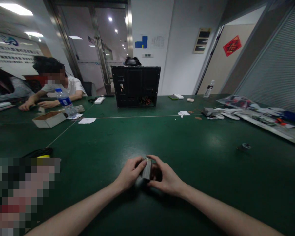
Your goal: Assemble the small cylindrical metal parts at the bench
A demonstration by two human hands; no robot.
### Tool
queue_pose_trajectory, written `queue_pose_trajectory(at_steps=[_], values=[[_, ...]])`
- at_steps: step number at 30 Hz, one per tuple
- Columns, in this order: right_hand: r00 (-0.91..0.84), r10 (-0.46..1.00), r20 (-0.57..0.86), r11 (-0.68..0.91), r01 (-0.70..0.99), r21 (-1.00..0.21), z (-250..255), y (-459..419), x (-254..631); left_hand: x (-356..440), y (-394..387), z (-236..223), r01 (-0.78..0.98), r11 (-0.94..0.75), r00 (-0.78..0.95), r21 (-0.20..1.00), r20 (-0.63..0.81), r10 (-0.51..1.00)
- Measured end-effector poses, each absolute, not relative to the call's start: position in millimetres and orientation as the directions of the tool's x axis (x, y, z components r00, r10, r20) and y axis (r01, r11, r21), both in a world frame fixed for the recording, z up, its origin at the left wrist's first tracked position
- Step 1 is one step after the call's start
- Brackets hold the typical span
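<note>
Low over the green table, both of my hands hold a small grey metal block with a flat, faintly lined face. My left hand grips its left side, thumb pressed on the front. Curved round the right side is my right hand, with fingertips at the top and the thumb near the lower edge. Between my right palm and the block there is a dark, reddish-brown area that I cannot make out. The far side of the block is hidden.
Ahead stands a black computer case. A small cardboard box and water bottle are at left, near a seated person. A small round part lies right, before a white board with clutter. Black cable lies left.
</note>
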State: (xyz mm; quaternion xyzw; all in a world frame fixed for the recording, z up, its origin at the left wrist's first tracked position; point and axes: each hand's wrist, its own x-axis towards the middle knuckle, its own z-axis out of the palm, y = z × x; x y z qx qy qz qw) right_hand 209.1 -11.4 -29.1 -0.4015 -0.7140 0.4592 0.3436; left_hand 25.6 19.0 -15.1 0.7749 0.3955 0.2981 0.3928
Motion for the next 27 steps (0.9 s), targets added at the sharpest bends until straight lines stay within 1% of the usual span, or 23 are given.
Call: queue_pose_trajectory(at_steps=[3,8,12,16,22,27], values=[[-0.431,0.895,0.115,0.238,0.244,-0.940,-31.2,-9.6,209.2,24.7,21.7,-18.0,0.362,-0.362,0.508,0.859,0.144,0.849],[-0.424,0.901,0.095,0.183,0.173,-0.968,-33.8,-6.2,211.5,25.3,23.5,-21.6,0.314,-0.292,0.524,0.903,0.092,0.847],[-0.451,0.890,0.059,0.100,0.068,-0.993,-37.2,-3.6,213.8,25.8,22.5,-23.9,0.331,-0.259,0.497,0.907,0.065,0.865],[-0.487,0.873,0.041,0.025,-0.038,-0.999,-39.7,-0.2,214.9,26.5,20.2,-24.6,0.338,-0.190,0.509,0.922,-0.010,0.861],[-0.497,0.867,0.036,0.015,-0.047,-0.999,-37.1,2.7,215.1,27.7,18.5,-24.4,0.378,-0.192,0.545,0.906,-0.050,0.837],[-0.489,0.872,0.027,-0.005,-0.064,-0.998,-38.9,2.3,215.2,27.8,18.8,-22.3,0.388,-0.225,0.547,0.894,-0.027,0.837]])
